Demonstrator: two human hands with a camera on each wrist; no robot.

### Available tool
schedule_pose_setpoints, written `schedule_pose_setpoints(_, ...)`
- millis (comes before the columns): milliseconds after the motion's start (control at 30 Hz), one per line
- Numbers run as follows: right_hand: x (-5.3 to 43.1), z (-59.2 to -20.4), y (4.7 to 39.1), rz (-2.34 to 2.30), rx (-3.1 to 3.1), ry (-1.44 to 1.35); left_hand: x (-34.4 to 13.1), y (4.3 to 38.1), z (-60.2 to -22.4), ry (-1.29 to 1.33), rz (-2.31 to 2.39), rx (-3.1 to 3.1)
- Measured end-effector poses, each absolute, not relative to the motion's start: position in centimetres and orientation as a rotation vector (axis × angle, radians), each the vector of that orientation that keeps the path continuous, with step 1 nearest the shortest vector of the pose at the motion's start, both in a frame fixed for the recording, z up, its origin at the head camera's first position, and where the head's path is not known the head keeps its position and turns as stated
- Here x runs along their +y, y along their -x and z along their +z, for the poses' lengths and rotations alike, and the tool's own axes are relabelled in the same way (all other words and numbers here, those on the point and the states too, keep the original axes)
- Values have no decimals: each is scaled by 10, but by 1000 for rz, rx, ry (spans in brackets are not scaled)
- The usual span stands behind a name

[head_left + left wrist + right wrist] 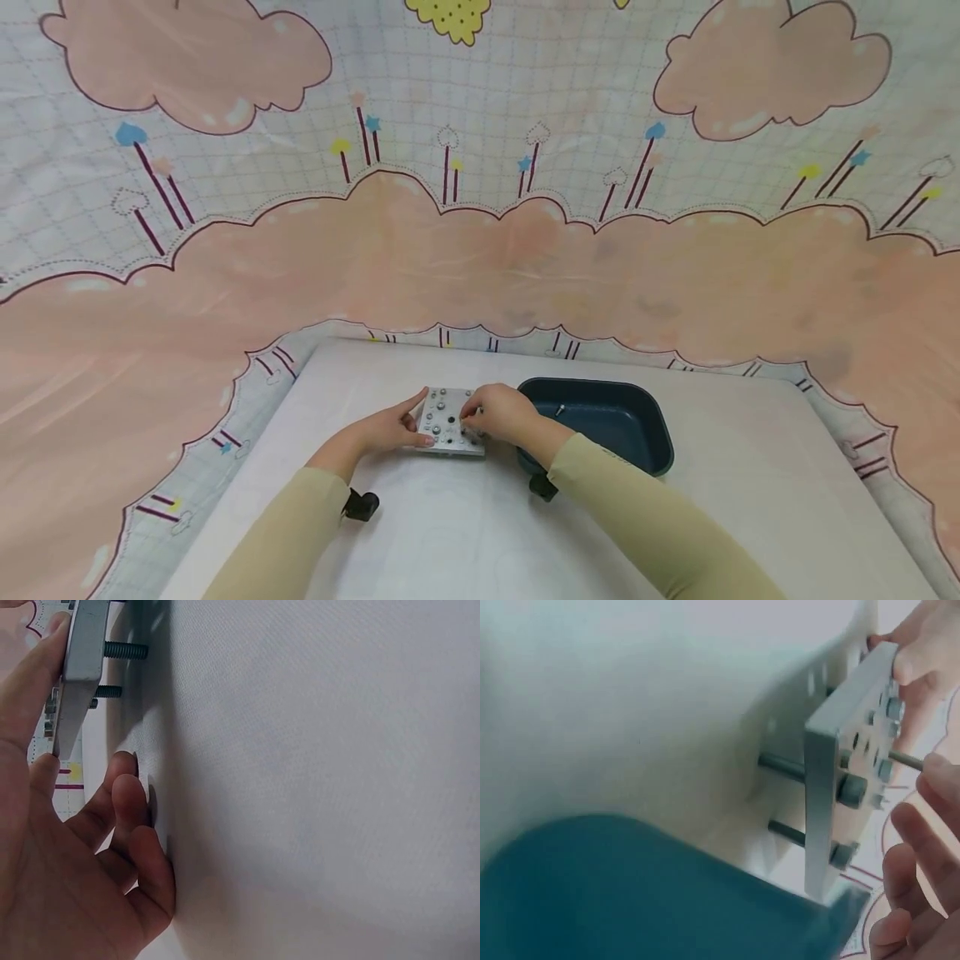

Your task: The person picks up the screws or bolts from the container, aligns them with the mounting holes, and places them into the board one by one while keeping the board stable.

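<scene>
A silver metal plate (442, 448) with holes and several screws set in it stands over the white table. At its left side, my left hand (382, 432) grips it between thumb and index finger, the other fingers loosely bent below in the left wrist view. Threaded shanks (126, 650) stick out of the plate's underside. My right hand (506, 412) is over the plate's right part and pinches a thin screw (906, 760) by its end. The screw's other end meets the plate's top face among socket-head screws (851, 790).
A dark blue tray (662, 442) stands right of the plate, partly behind the right forearm. One small screw (559, 410) lies in it. The white table (450, 533) ends at a patterned cloth backdrop (480, 267). Black wrist cameras (362, 506) hang under both forearms.
</scene>
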State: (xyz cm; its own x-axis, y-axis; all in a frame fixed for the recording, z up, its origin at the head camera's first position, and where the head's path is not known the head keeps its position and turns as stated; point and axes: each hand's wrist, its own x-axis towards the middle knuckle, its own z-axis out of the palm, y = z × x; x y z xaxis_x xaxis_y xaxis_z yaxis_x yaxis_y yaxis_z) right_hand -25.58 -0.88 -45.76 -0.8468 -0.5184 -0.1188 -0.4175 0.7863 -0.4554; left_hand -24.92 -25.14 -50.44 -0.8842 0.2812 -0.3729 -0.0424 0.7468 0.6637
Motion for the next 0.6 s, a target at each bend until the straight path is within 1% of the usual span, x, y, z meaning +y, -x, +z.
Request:
schedule_pose_setpoints(300, -10, -471, 259, -557, 2741, 740, -249, 253, -506, -223, 986, 2478)
schedule_pose_setpoints(600, -13, -475, 262, -460, 2757, 841, -249, 250, -506, -172, 980, 2494)
